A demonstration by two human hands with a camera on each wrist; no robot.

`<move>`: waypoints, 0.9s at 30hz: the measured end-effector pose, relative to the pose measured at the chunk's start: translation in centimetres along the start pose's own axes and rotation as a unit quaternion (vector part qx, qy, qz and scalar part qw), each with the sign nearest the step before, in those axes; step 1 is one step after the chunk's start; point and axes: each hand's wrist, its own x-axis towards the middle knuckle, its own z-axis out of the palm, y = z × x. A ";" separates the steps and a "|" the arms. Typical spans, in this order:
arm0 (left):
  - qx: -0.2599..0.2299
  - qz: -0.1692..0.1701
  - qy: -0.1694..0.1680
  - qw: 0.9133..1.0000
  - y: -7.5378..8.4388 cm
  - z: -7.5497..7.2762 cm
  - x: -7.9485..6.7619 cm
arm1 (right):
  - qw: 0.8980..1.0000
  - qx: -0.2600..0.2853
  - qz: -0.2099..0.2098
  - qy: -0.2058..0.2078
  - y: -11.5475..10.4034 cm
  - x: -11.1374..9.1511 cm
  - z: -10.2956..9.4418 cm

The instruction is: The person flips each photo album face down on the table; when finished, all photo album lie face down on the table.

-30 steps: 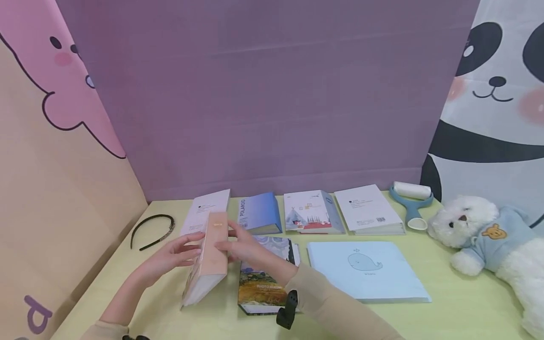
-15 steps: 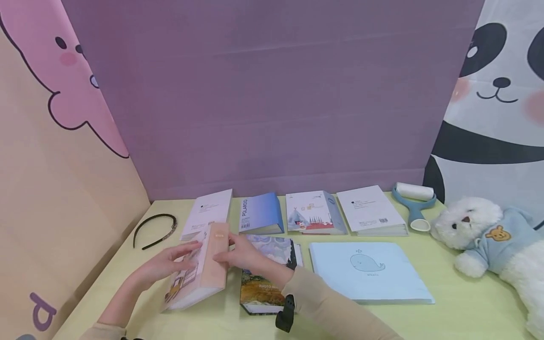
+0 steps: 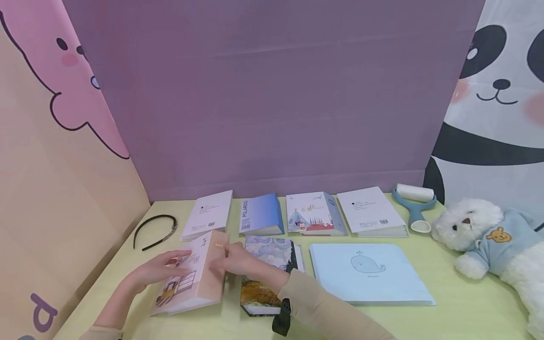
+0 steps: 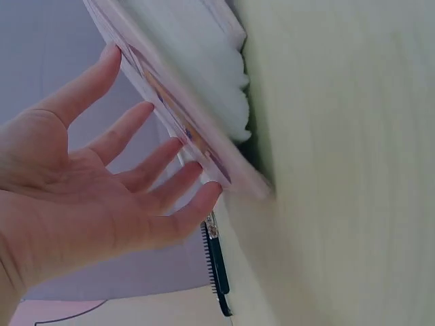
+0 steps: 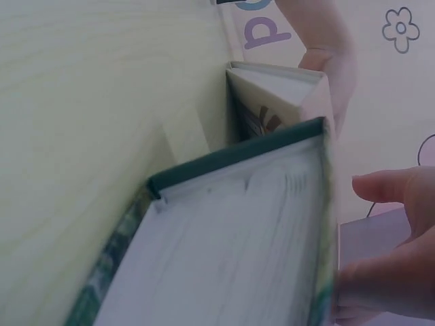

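A pink photo album (image 3: 193, 283) stands tilted near the table's front left, its peach spine raised on the right. My left hand (image 3: 157, 271) touches its illustrated cover. In the left wrist view, the left hand's spread, nearly straight fingers (image 4: 166, 153) meet the cover at their tips. My right hand (image 3: 242, 261) holds the spine edge, thumb on the spine and other fingers partly hidden past its right side. Under the right forearm lies a landscape-painted photo album (image 3: 259, 295), whose dark green cover edge (image 5: 238, 153) blocks part of the right wrist view.
Behind stand a white album (image 3: 208, 212), a blue Polaroid album (image 3: 259, 215), a tent-print album (image 3: 310, 212) and another white album (image 3: 371, 210). A whale album (image 3: 369, 274) lies right of centre. A headband (image 3: 155, 231), lint roller (image 3: 412, 205) and teddy bear (image 3: 497, 255) edge the table.
The pink album has tipped from near upright down to the left, so its illustrated cover now faces up more. Both hands have come lower with it; the right has shifted slightly left.
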 end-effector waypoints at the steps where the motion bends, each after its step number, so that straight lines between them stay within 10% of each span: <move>1: 0.001 -0.003 0.002 1.000 -0.1 -0.1 -0.1 | 1.000 0.003 -0.001 -0.004 0.0 0.0 0.0; 27: 0.023 0.002 0.006 1.000 -1.8 -1.8 -0.3 | 0.991 -0.014 -0.021 -0.128 0.3 -0.1 0.5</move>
